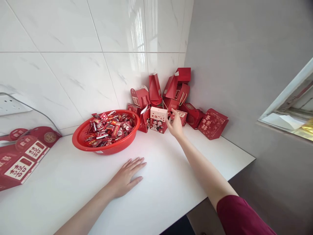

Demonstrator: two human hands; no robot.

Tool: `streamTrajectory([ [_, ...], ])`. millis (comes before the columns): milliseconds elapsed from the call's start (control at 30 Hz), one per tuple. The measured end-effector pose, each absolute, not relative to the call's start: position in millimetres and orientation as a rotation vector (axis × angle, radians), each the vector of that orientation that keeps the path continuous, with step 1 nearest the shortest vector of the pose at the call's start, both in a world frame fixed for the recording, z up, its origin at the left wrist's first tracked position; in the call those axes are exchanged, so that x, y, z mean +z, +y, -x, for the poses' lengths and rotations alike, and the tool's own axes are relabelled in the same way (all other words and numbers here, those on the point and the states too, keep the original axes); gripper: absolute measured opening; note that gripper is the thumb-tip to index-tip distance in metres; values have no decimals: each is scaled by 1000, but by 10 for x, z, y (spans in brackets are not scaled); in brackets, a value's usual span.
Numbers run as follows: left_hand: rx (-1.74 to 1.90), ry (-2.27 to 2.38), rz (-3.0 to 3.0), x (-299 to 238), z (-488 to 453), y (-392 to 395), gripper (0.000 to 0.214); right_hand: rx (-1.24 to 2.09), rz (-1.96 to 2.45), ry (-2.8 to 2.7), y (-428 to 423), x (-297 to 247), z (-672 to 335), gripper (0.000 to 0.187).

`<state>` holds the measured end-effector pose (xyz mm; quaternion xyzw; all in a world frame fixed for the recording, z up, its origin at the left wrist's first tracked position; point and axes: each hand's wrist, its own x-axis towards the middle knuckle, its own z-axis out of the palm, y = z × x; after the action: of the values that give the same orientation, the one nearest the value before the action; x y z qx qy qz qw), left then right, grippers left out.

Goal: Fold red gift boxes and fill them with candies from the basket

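My right hand (175, 125) reaches to the far corner of the white counter (156, 192) and touches a small pink-and-red gift box (158, 119) at its right side; fingers are spread, nothing gripped. Behind it lies a heap of red gift boxes (171, 93) against the tiled wall. My left hand (127, 176) rests flat, palm down, on the counter in front of a red plastic basket (80, 135) filled with several red-wrapped candies (110, 129).
Flat unfolded red boxes (21, 160) lie at the counter's left edge, below a wall socket (11, 104) with a cable. One red box (212, 124) lies near the grey right wall. The counter's right edge drops off beside a window ledge (286, 117).
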<state>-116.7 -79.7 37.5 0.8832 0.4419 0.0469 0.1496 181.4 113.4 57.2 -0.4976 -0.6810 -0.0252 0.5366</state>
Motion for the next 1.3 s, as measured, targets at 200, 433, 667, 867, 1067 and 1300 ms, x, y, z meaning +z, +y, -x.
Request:
streamTrajectory([
  [200,-25,1358,-2328,699,1161,-762,62,114,1519,-1638,1179,1215,-1570,23],
  [433,366,1493,-2124,1934,1310,-814,47,266,1204,-1836,387,1865,-1529,11],
  [667,878,1491,-2309,2061,1362,-910,25,1125,631,-2231,-21,2046,-1485,17],
  [867,509,1256,-2422,1958,1323,-978,31,1281,473,-2408,-5,1919,-1214,19],
  [1067,367,1337,-2378,1959,1279,-1035,20,858,440,-2531,-175,1863,-1038,22],
  [1300,533,1591,-2191,1855,1162,-1037,22,1049,429,-2564,-416,1833,-901,25],
])
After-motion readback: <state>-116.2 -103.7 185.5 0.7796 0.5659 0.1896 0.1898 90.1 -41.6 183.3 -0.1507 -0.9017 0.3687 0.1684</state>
